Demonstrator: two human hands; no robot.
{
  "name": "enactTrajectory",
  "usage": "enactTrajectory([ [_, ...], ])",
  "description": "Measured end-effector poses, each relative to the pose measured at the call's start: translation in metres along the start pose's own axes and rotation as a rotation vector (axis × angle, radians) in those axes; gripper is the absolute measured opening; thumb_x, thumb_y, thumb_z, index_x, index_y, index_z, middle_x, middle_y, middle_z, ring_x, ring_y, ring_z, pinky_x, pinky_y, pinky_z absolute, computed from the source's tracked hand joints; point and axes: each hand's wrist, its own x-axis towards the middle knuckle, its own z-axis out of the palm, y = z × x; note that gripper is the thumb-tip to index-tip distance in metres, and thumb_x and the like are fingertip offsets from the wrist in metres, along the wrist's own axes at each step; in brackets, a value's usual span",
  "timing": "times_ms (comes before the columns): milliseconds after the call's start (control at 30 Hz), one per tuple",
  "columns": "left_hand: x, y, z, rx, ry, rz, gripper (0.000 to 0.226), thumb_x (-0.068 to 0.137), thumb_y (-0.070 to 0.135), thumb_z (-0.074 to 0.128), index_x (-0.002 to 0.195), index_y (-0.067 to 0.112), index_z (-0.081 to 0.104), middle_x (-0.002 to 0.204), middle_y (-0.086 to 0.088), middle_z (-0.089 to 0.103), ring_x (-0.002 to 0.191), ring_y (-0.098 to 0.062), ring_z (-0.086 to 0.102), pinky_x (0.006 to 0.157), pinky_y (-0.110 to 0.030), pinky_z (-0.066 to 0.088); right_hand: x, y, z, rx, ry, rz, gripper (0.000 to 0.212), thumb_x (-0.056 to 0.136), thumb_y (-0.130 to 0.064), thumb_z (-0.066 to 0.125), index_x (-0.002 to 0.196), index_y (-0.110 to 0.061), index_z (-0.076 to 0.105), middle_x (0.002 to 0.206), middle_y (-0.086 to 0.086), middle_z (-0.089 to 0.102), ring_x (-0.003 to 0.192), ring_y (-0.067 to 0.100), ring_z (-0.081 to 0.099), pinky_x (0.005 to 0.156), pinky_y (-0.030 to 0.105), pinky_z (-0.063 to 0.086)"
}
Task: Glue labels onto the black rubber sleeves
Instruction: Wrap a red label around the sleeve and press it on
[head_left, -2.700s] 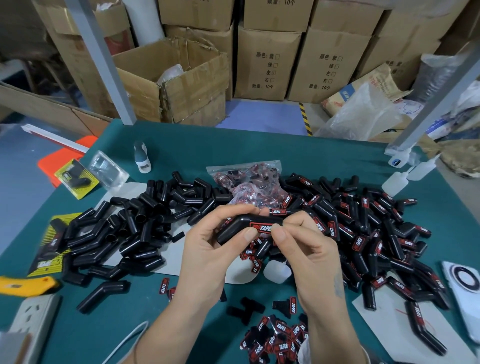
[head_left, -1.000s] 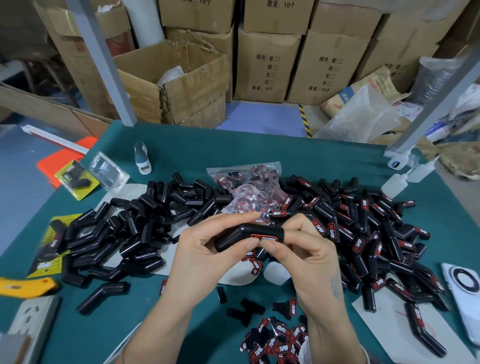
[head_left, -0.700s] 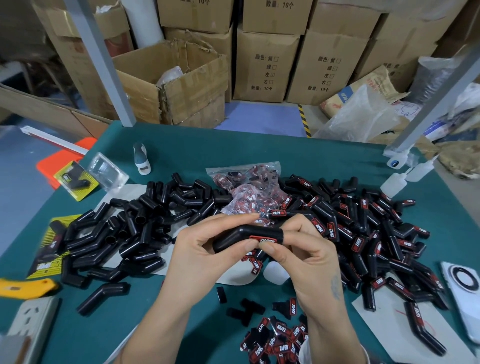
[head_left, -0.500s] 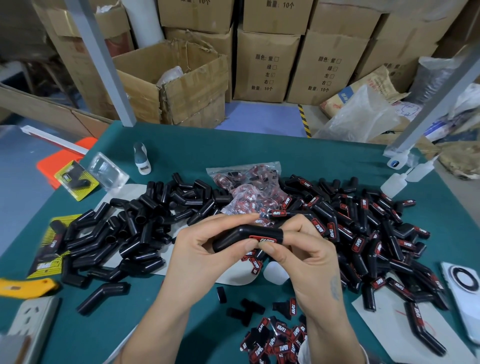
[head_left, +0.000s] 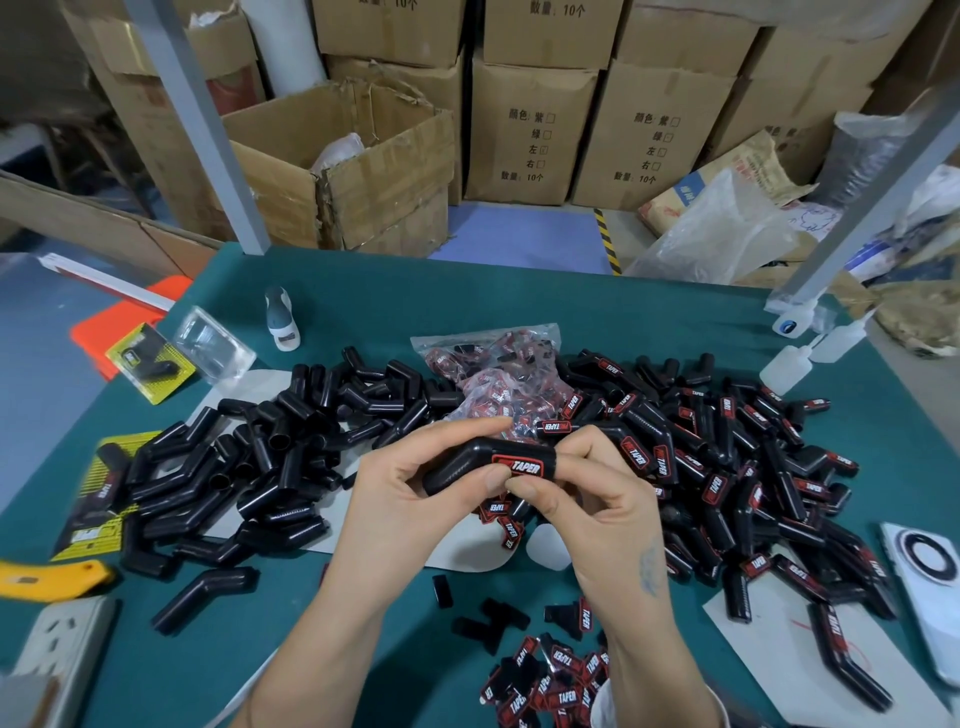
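Note:
Above the green table (head_left: 519, 301) both hands hold one bent black rubber sleeve (head_left: 467, 460) with a red and black label (head_left: 523, 466) on its right half. My left hand (head_left: 415, 499) grips the sleeve's left part, thumb under the label's edge. My right hand (head_left: 597, 499) pinches the labelled end, its thumb tip at the label's lower edge. Unlabelled sleeves (head_left: 270, 457) are piled to the left, labelled sleeves (head_left: 753, 467) to the right. Loose labels (head_left: 550, 680) lie near the front edge.
A clear bag of labels (head_left: 493, 379) lies behind my hands. White glue bottles (head_left: 787, 366) stand at the right rear, another bottle (head_left: 282, 325) at the left rear. A yellow knife (head_left: 47, 574) and power strip (head_left: 57, 649) sit front left, a phone (head_left: 930, 592) at the right edge.
The sleeve has rolled in my fingers so the label faces up towards me again. Both hands stay in the same place above the table.

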Motion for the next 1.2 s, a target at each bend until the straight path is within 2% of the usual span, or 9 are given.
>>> enactTrajectory([
  [167, -0.0018, -0.0006, 0.0009, 0.009, -0.009, 0.013, 0.032, 0.082, 0.027, 0.082, 0.114, 0.032, 0.082, 0.099, -0.006, 0.077, 0.083, -0.013, 0.073, 0.076, -0.020, 0.057, -0.0012, 0.0002, -0.0033, -0.006, 0.001, -0.009, 0.014, 0.088, -0.044, 0.079, 0.095, -0.033, 0.084, 0.082, 0.008, 0.052, 0.076, 0.040, 0.051, 0.066, 0.049, 0.042],
  [300, -0.0025, 0.0006, 0.0003, 0.033, -0.018, 0.054, 0.032, 0.083, 0.025, 0.082, 0.113, 0.034, 0.082, 0.100, -0.004, 0.077, 0.082, -0.012, 0.071, 0.074, -0.019, 0.057, -0.0029, -0.0027, -0.0026, -0.001, 0.010, -0.033, 0.012, 0.089, -0.043, 0.079, 0.095, -0.035, 0.084, 0.082, 0.002, 0.057, 0.076, 0.031, 0.057, 0.066, 0.042, 0.045],
  [400, -0.0025, 0.0003, 0.0001, 0.046, -0.012, 0.061, 0.032, 0.082, 0.026, 0.082, 0.113, 0.036, 0.082, 0.100, -0.002, 0.077, 0.083, -0.011, 0.072, 0.075, -0.019, 0.057, -0.0026, -0.0031, -0.0008, 0.009, 0.004, -0.019, 0.013, 0.088, -0.045, 0.079, 0.096, -0.036, 0.084, 0.083, 0.001, 0.057, 0.075, 0.031, 0.056, 0.066, 0.042, 0.045],
  [533, -0.0015, 0.0002, -0.0001, 0.068, -0.007, 0.098, 0.032, 0.084, 0.024, 0.080, 0.112, 0.038, 0.081, 0.101, 0.002, 0.076, 0.088, -0.010, 0.072, 0.078, -0.018, 0.056, -0.0008, -0.0035, -0.0031, 0.030, -0.047, 0.014, 0.021, 0.087, -0.049, 0.078, 0.102, -0.036, 0.083, 0.085, -0.003, 0.055, 0.076, 0.015, 0.055, 0.069, 0.026, 0.045],
  [600, -0.0010, 0.0005, -0.0013, 0.087, -0.019, 0.132, 0.032, 0.086, 0.021, 0.079, 0.113, 0.037, 0.080, 0.104, 0.003, 0.075, 0.092, -0.011, 0.072, 0.079, -0.018, 0.056, -0.0004, -0.0030, -0.0034, 0.043, -0.062, 0.033, 0.025, 0.086, -0.052, 0.078, 0.104, -0.035, 0.083, 0.086, 0.001, 0.054, 0.076, 0.020, 0.052, 0.070, 0.026, 0.044],
  [733, -0.0011, -0.0005, -0.0035, 0.086, -0.071, 0.161, 0.034, 0.087, 0.016, 0.079, 0.113, 0.036, 0.079, 0.109, 0.005, 0.073, 0.095, -0.013, 0.072, 0.080, -0.021, 0.058, -0.0009, -0.0015, -0.0041, 0.049, -0.046, 0.033, 0.020, 0.088, -0.047, 0.078, 0.100, -0.033, 0.084, 0.085, 0.004, 0.055, 0.079, 0.031, 0.052, 0.070, 0.028, 0.043],
  [867, -0.0011, -0.0017, -0.0030, 0.062, -0.066, 0.163, 0.033, 0.085, 0.017, 0.080, 0.111, 0.037, 0.080, 0.110, 0.006, 0.073, 0.092, -0.014, 0.072, 0.075, -0.021, 0.058, -0.0012, -0.0012, -0.0059, 0.078, -0.061, 0.035, 0.016, 0.089, -0.040, 0.079, 0.099, -0.029, 0.085, 0.085, 0.005, 0.055, 0.079, 0.021, 0.055, 0.072, 0.024, 0.045],
  [967, -0.0010, -0.0018, -0.0019, 0.056, -0.060, 0.181, 0.032, 0.085, 0.018, 0.080, 0.111, 0.037, 0.081, 0.108, 0.005, 0.073, 0.091, -0.011, 0.071, 0.074, -0.020, 0.058, -0.0006, -0.0011, -0.0050, 0.109, -0.061, 0.041, 0.017, 0.088, -0.041, 0.080, 0.099, -0.030, 0.085, 0.084, -0.002, 0.057, 0.081, 0.012, 0.056, 0.074, 0.022, 0.046],
  [1200, -0.0019, -0.0030, -0.0008, 0.062, -0.066, 0.194, 0.030, 0.086, 0.017, 0.080, 0.111, 0.034, 0.081, 0.102, 0.007, 0.070, 0.084, -0.012, 0.070, 0.072, -0.019, 0.056, 0.0006, -0.0002, -0.0029, 0.137, -0.070, 0.075, 0.015, 0.087, -0.042, 0.081, 0.095, -0.030, 0.085, 0.085, -0.008, 0.061, 0.085, 0.013, 0.061, 0.080, 0.023, 0.050],
])
